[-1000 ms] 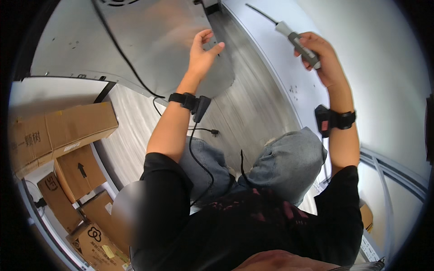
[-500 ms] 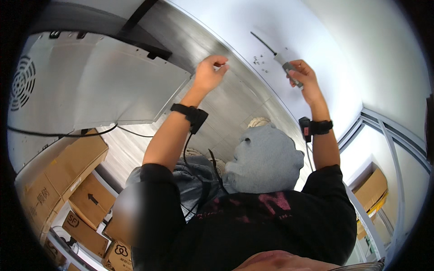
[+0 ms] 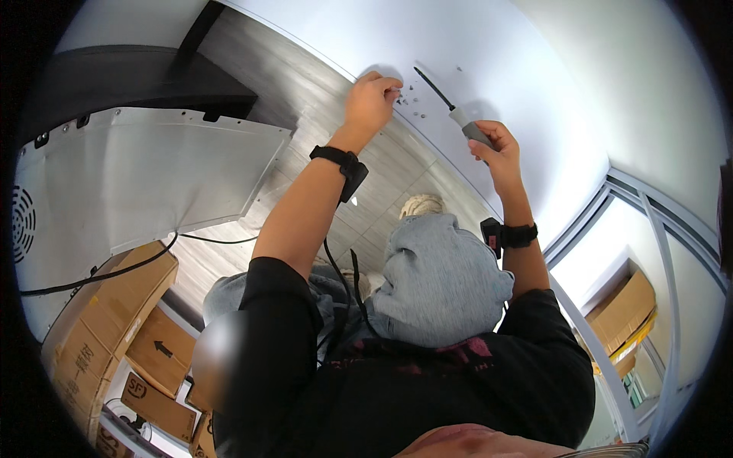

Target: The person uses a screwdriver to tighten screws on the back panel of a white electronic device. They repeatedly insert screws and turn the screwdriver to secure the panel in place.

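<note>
My right hand [image 3: 498, 151] is closed around the grey handle of a screwdriver [image 3: 463, 117], whose long dark shaft points up and to the left over the white surface. Beside its tip lie several small metal screws [image 3: 413, 99], loosely scattered. At the left edge of these screws is my left hand [image 3: 372, 102], thumb and fingertips pinched together. Whatever sits between those fingertips is too small to make out. One more small piece [image 3: 459, 69] lies apart, beyond the screwdriver.
A large metal panel [image 3: 175, 164] with vent slots stands at the left, a black cable [image 3: 114, 276] running across it. Cardboard boxes [image 3: 114, 317] are stacked at lower left. The white surface [image 3: 534, 114] borders a wood-look floor [image 3: 382, 187]. Grey metal framing [image 3: 584, 217] stands at right.
My left hand has moved from over the floor to the edge of the screws, its fingers pinching. The screwdriver stays in my right hand. The whole view has shifted a little.
</note>
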`<state>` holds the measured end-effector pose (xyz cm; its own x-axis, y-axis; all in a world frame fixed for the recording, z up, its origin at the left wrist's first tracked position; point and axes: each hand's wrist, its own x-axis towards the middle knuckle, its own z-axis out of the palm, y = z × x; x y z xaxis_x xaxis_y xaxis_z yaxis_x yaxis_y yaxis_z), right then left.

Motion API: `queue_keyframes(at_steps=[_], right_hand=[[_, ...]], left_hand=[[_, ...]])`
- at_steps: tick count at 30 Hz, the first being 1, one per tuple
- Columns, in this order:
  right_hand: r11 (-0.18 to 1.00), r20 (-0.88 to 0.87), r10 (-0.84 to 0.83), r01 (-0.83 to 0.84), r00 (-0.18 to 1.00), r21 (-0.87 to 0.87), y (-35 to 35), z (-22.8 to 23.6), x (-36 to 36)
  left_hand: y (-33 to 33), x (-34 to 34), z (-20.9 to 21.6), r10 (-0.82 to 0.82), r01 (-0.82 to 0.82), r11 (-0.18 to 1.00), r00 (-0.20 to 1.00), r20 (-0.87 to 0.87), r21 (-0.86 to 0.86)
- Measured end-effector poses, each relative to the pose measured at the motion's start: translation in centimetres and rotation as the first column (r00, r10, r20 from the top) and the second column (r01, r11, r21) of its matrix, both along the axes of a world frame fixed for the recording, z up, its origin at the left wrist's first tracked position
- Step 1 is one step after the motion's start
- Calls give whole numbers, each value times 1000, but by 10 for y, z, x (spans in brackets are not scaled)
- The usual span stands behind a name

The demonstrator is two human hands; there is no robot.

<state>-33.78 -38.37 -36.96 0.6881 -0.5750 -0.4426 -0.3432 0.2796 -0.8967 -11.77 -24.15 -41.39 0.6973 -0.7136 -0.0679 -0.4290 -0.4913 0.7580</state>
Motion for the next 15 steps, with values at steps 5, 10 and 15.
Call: queue_keyframes(at_steps=[5,10,15], right_hand=[[1000,-7,7,-7,1000,-4,-7,1,-3],[997,23,64,-63,998,-35,-7,1,0],[980,54,199,-198,978,-20,-4,4,11]], left_hand=[[-1,0,-2,-35,34,999,997,70,15],[4,6,-8,163,-235,961,905,-393,-142],[23,18,17,105,-600,799,206,-973,-40]])
